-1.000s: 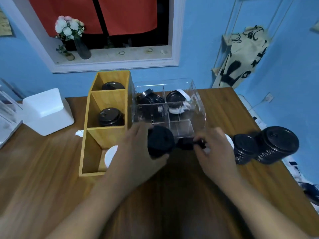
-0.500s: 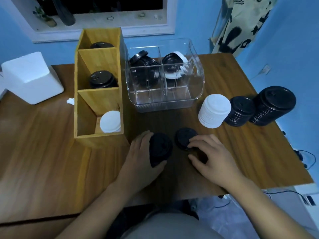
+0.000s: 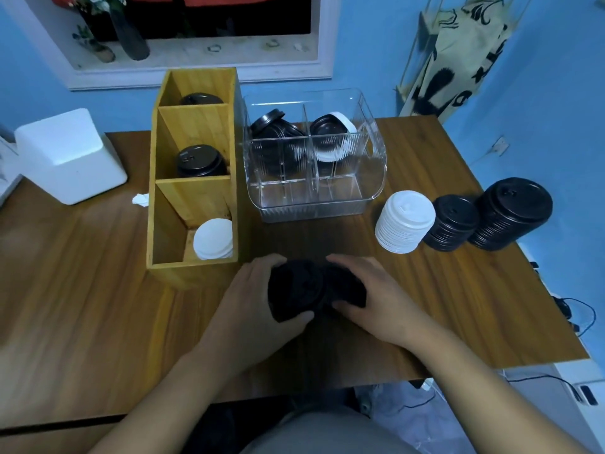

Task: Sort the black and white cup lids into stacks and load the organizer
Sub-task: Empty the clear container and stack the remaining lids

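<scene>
1. A blue wall (image 3: 376,44) backs the scene; a white-framed window (image 3: 324,37) is set in it, with a dark vase (image 3: 131,37) on its sill, and a printed cloth bag (image 3: 458,50) hangs at the right.
2. A wood-grain bench (image 3: 82,290) fills the foreground, its near edge just ahead of the person's lap.
3. A tall wooden organizer (image 3: 193,204) stands left of centre: black lids (image 3: 200,99) in the far compartment, more black lids (image 3: 200,160) in the middle one, white lids (image 3: 212,239) in the nearest.
4. Just beside it stands a clear organizer (image 3: 370,178), with black and white lids tilted in its rear sections.
5. A white foam block (image 3: 68,155) sits at the far left.
6. At the right, three stacks stand in a row: a white stack (image 3: 404,221), a small black stack (image 3: 451,222) and a large black stack (image 3: 510,213).
7. At the front, the left hand (image 3: 248,303) grips a short black stack (image 3: 294,290); the right hand (image 3: 379,303) clasps a black lid (image 3: 347,286) against it, both blurred.
8. A white paper scrap (image 3: 140,198) lies beside the wooden organizer.
</scene>
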